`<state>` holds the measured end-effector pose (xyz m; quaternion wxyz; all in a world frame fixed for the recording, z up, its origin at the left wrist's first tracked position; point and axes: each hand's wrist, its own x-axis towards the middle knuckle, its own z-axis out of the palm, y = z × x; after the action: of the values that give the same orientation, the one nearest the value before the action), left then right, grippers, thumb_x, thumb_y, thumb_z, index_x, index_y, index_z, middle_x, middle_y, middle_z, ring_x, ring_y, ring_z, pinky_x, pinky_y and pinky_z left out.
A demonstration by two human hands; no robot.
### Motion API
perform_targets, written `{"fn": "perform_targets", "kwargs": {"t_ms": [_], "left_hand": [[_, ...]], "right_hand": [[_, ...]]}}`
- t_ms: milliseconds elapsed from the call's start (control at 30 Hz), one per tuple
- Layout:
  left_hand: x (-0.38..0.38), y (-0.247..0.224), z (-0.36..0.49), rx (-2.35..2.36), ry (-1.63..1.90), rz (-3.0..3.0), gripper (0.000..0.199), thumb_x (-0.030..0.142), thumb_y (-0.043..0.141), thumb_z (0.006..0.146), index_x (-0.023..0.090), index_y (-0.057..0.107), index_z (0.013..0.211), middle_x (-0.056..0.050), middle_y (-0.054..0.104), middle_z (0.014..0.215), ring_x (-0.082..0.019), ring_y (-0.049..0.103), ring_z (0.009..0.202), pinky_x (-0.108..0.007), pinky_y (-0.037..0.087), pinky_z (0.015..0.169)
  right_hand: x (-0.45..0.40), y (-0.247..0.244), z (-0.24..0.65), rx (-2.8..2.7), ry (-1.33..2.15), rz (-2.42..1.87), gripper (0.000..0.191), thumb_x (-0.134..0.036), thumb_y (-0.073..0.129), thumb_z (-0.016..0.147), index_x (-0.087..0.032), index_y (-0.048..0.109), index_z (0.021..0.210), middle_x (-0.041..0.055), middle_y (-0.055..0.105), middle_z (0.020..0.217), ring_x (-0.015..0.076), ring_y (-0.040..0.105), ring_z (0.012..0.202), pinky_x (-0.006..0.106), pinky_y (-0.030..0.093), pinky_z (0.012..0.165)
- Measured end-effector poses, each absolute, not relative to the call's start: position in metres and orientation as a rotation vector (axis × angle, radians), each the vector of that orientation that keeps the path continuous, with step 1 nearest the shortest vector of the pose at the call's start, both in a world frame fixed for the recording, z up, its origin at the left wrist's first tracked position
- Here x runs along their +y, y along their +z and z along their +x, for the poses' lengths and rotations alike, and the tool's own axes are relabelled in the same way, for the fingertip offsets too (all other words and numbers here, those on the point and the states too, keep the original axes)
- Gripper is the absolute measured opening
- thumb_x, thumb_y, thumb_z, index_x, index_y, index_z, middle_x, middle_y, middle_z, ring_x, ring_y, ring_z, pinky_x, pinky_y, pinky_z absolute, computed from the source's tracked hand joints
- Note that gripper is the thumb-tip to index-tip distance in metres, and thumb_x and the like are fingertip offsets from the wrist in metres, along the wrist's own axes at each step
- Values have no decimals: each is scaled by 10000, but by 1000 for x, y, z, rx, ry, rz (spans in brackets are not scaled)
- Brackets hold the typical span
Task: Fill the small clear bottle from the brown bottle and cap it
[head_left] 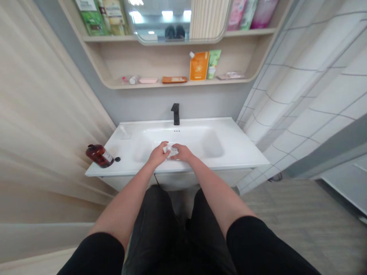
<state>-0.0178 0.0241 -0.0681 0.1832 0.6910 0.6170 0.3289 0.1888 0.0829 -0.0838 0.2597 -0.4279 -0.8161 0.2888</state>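
Two bare hands meet in front of the black faucet (176, 114), both arms stretched forward and closing into a V! The left hand (158, 153) comes in from the left, fingers curled, thumb toward the middle; the right hand (183, 152) mirrors it, bent over the other side. Between them, one clear, shiny object (172, 150), gripped from both sides, straight in front of the faucet at the near side of the white basin (208, 143); its exact shape is too small to read.

Now the count! One brown bottle (99, 156) stands well left of the faucet, a pale label on its side, its fill level impossible to tell. One black disc (117, 159) lies just beside its base. Above the faucet, on the lower shelf (140, 87): one orange pouch (199, 67) with a white cap and one green tube (213, 64), side by side to the faucet's upper right, their contents hidden. One flat orange-brown packet (174, 80) sits right above the faucet, and one pink bar (148, 80) lies up and to its left.
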Motion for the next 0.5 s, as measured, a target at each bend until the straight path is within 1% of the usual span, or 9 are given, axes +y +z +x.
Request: {"fn": "perform_targets", "kwargs": {"t_ms": [67,133,200,267,333,367,433,500], "left_hand": [[24,-68,-16,1771,929,1944,598,384,724,954,251,587,1521,-102,755,1366,-161,673,714,-331,563,821],[23,-67,-15,1787,934,1946,586,428,729,961,250,603,1505,-103,763,1344,-165,672,713,-329,558,814],[23,-66,-15,1780,932,1953,557,398,705,976,258,603,1505,-93,769,1342,-163,669,707,-327,558,815],[22,-65,-17,1753,927,1949,526,301,642,990,268,597,1513,-80,768,1363,-159,670,704,-323,562,817],[21,-65,-18,1736,929,1939,553,202,592,970,274,593,1518,-71,759,1394,-154,674,705,-319,567,824],[21,-65,-18,1736,929,1942,572,179,592,954,277,595,1518,-69,755,1407,-152,676,706,-319,570,831],[21,-65,-17,1757,928,1952,570,211,642,942,284,607,1507,-70,755,1404,-150,674,702,-320,572,839],[21,-65,-16,1781,923,1958,553,316,713,945,284,622,1490,-78,764,1378,-153,674,698,-321,570,831]], "right_hand": [[83,-85,189,-2206,780,-1149,829,-448,1034,658,-187,735,1386,111,799,1270,289,755,1107,378,563,1013],[84,-86,189,-2207,779,-1142,829,-459,1033,655,-200,736,1385,107,798,1276,291,756,1113,382,563,1019],[84,-87,188,-2214,773,-1143,819,-460,1031,659,-201,737,1378,106,796,1283,290,756,1115,378,563,1017],[85,-87,188,-2215,767,-1159,816,-455,1032,660,-202,737,1377,103,798,1278,288,758,1104,375,566,1008],[85,-87,188,-2212,773,-1183,830,-452,1035,656,-200,733,1386,98,805,1257,286,761,1080,374,573,993],[85,-87,188,-2210,779,-1187,838,-457,1035,656,-199,730,1392,96,808,1251,285,763,1075,374,575,989],[85,-87,188,-2207,792,-1180,848,-468,1034,656,-196,729,1398,101,807,1260,290,764,1090,375,577,997],[84,-86,188,-2200,799,-1164,848,-471,1034,652,-201,732,1398,109,795,1303,298,762,1127,382,572,1025]]}}
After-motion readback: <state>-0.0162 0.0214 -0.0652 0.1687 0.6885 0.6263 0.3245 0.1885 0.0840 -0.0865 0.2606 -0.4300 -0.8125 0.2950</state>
